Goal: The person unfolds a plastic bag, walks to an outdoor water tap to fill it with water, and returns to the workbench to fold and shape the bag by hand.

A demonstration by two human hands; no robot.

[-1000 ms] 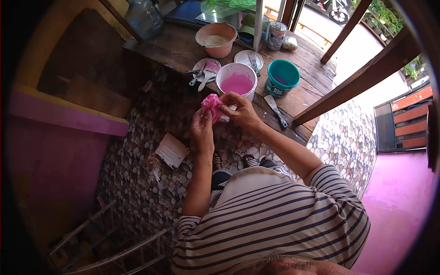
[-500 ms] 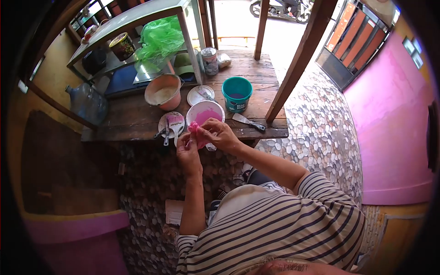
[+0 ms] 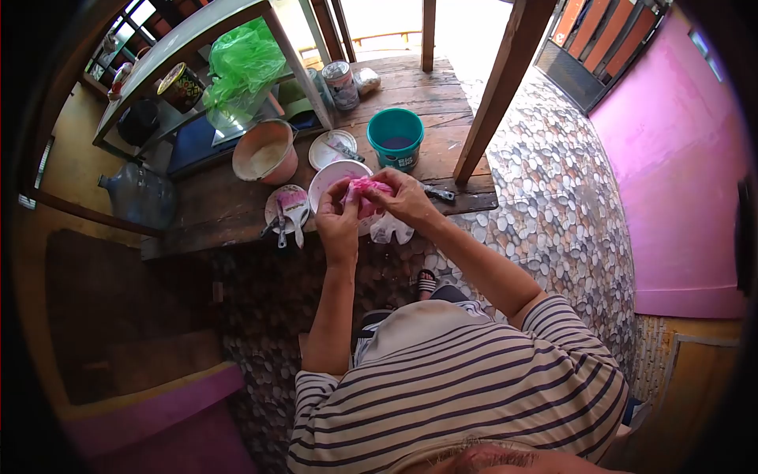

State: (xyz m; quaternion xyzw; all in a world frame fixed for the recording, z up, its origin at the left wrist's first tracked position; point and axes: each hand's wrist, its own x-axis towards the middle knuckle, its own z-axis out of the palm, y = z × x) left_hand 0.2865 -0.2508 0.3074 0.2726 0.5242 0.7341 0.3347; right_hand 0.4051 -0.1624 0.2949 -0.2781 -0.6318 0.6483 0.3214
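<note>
My left hand (image 3: 339, 229) and my right hand (image 3: 409, 197) pinch a crumpled pink bag (image 3: 369, 188) that looks like thin plastic smeared with paint. A whitish translucent part hangs below my right fingers. Directly behind and under the hands stands a white tub (image 3: 319, 183) with pink inside, partly hidden by them. Left of it, a paint-stained brush (image 3: 295, 210) and other handled tools lie on a round white lid (image 3: 272, 207). To the right, the dark handle of a putty knife (image 3: 439, 193) shows past my right hand; its blade is hidden.
A teal bucket (image 3: 395, 142), an orange bucket (image 3: 266, 154), a second lid (image 3: 322, 154) with a tool on it and a paint can (image 3: 341, 87) stand on the wooden table (image 3: 430, 95). A wooden post (image 3: 497, 95) rises at right. A glass cabinet holds a green bag (image 3: 246, 67).
Both hands have moved up and right with the pink bag, now over the tub's front. A whitish part of it now hangs below. The view has shifted slightly.
</note>
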